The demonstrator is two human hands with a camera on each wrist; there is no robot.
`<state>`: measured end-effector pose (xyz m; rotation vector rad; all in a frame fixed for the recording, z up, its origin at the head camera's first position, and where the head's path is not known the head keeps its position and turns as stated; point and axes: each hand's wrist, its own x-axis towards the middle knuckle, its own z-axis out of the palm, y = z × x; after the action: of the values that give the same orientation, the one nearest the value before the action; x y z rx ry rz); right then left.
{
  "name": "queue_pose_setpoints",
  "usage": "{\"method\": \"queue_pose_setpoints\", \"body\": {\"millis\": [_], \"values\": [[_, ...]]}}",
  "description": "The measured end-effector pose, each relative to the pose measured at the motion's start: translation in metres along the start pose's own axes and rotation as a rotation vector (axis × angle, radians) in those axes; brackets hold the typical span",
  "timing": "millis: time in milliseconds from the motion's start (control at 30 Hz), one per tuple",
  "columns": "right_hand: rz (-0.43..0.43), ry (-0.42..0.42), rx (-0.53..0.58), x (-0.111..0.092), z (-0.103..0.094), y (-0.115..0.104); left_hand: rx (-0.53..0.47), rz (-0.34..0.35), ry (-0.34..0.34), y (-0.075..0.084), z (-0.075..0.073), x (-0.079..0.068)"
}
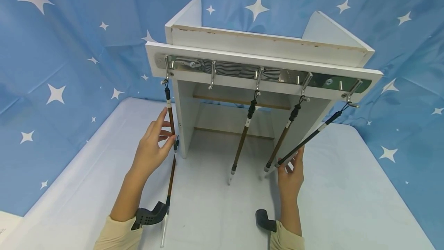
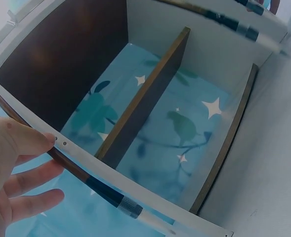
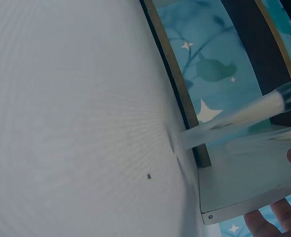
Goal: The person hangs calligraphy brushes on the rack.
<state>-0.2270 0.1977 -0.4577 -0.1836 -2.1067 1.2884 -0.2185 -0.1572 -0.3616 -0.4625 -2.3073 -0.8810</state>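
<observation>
In the head view several writing brushes hang by loops from hooks on a white rack. My left hand (image 1: 152, 146) is at the leftmost brush (image 1: 171, 117). The left wrist view shows the thumb (image 2: 36, 140) across its brown handle (image 2: 68, 165), with fingers behind. My right hand (image 1: 291, 176) is by the lower end of the dark rightmost brush (image 1: 313, 136), thumb and fingers apart around it. In the right wrist view, its fingers (image 3: 264, 224) are outside the side panel, while the capped brush tips (image 3: 239, 118) look blurred. Two brown brushes, one (image 1: 243, 138) nearer the middle, hang between the hands.
The white shelf unit (image 1: 182, 126) carries a metal hook strip (image 1: 232, 68); its second hook from the left bears no brush. Another brush (image 1: 171, 178) lies on the white table (image 1: 208, 211) at the left. A starry blue cloth (image 1: 79, 41) hangs behind.
</observation>
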Motion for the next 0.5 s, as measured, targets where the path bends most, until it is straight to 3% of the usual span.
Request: {"method": "queue_pose_setpoints", "body": {"millis": [333, 500], "values": [[0.0, 0.007, -0.015, 0.0008, 0.0005, 0.0009, 0.026, -0.004, -0.063, -0.0023, 0.002, -0.0005], [-0.009, 0.006, -0.02, 0.0013, 0.0007, 0.0015, 0.06, -0.076, -0.215, -0.0051, 0.0029, -0.0027]]}}
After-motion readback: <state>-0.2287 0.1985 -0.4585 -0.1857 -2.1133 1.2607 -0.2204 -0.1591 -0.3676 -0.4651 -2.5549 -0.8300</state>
